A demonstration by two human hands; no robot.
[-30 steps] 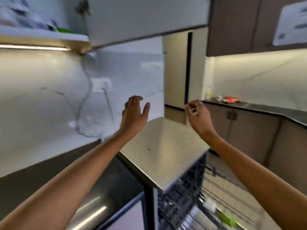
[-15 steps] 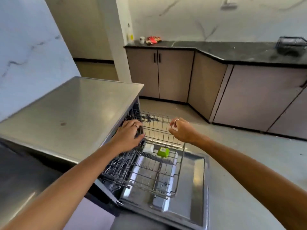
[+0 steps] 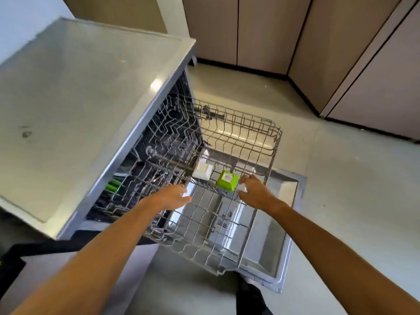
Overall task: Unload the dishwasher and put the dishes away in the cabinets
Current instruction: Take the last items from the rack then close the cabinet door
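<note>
Dishwasher (image 3: 127, 169) stands open beneath a steel countertop (image 3: 75, 105). Its door (image 3: 284, 253) is folded down flat toward 5 o'clock of the view. The upper wire rack (image 3: 229, 142) is drawn out over the door.

Two small square dishes sit upside down on the rack, near its middle: a green dish (image 3: 227, 180) and, just beside it at 10 o'clock, a white dish (image 3: 203, 171). The two appear to be apart, though narrowly.

Left hand (image 3: 171, 197) lies over the rack at 8 o'clock of the green dish, palm down, fingers loosely extended and not closed on anything. Whether it touches the wires cannot be told.

Right hand (image 3: 254, 192) lies at 4 o'clock of the green dish, very near its right edge. Fingers are curled, thumb spread out below; contact with the dish cannot be confirmed. A ring shows on one finger.

Deeper in the machine, at 9 o'clock of the left hand, green items (image 3: 113, 186) show on the lower level; their kind cannot be made out.

Closed cabinets (image 3: 261, 32) line the far wall from 12 to 3 o'clock. The floor (image 3: 341, 178) is pale.
</note>
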